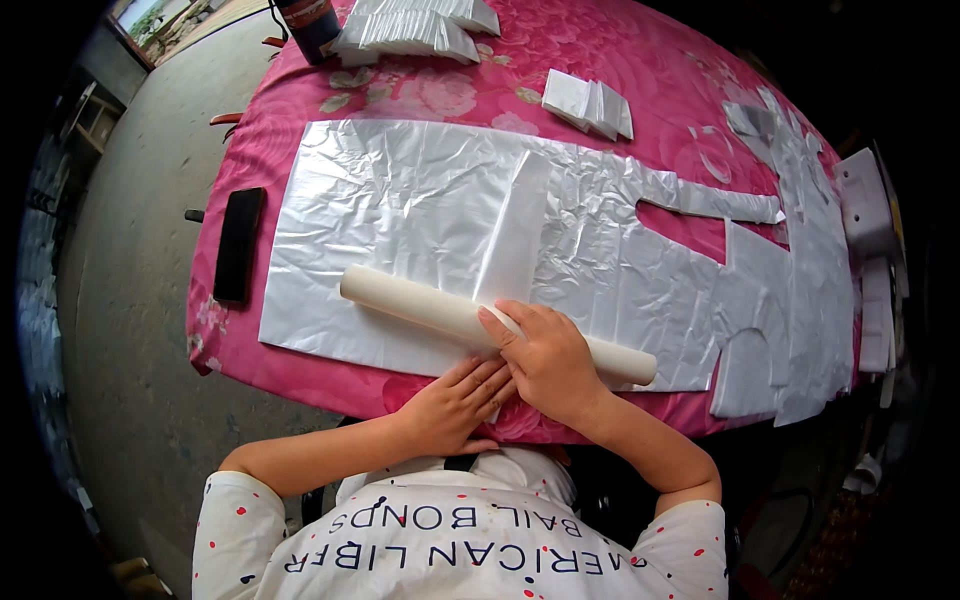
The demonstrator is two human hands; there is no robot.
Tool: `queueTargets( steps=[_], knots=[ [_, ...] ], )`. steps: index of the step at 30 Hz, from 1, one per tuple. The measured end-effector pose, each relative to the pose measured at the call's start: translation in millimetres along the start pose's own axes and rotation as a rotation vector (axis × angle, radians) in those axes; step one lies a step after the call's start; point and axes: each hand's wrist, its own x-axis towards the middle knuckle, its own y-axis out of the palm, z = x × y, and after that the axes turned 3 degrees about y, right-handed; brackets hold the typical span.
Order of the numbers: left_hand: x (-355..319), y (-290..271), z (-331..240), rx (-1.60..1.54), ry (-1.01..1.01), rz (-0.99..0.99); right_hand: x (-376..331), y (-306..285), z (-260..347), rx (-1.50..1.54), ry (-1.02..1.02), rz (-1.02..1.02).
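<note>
Nearest to me, my left hand (452, 405) lay flat at the table's near edge, fingers straight and together, pressing down on the thin plastic and gripping nothing. My right hand (548, 362) rested just beyond it, fingers bent loosely over the smooth cream-white cardboard tube (440, 312), palm on top of it; it pressed on the tube more than it clasped it. The tube lay slantwise across the near edge of the big crinkled, glossy white plastic bag sheet (420, 210), which spread flat over the pink flower-patterned tablecloth (690, 90). A narrow folded strip of the same film (515, 225) ran from the tube up toward the far side. On my left a flat black rectangular phone (238, 245) lay near the cloth's edge, apart from the sheet. To my right more cut white bag pieces (800, 270) overlapped in a heap. Farther off sat a small stack of folded white bags (588, 103), and beyond it larger folded stacks (415, 28) beside a dark cylindrical container (308, 25).
</note>
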Motion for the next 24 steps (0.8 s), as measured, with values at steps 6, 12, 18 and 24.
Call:
queueTargets(
  steps=[6, 12, 18, 24],
  knots=[
    [-2, -2, -1, -0.061, 0.02, -0.069, 3, -33, -78, -0.211, 0.24, -0.218],
    [-4, -13, 18, -0.135, 0.149, -0.028, -13, -59, -113, -0.111, 0.402, -0.376],
    [-1, 3, -2, 0.035, 0.191, -0.022, -13, -26, -17, 0.239, -0.009, -0.034],
    [-2, 14, -19, 0.189, 0.084, -0.079, 30, -6, -31, 0.053, -0.12, -0.147]
  ],
)
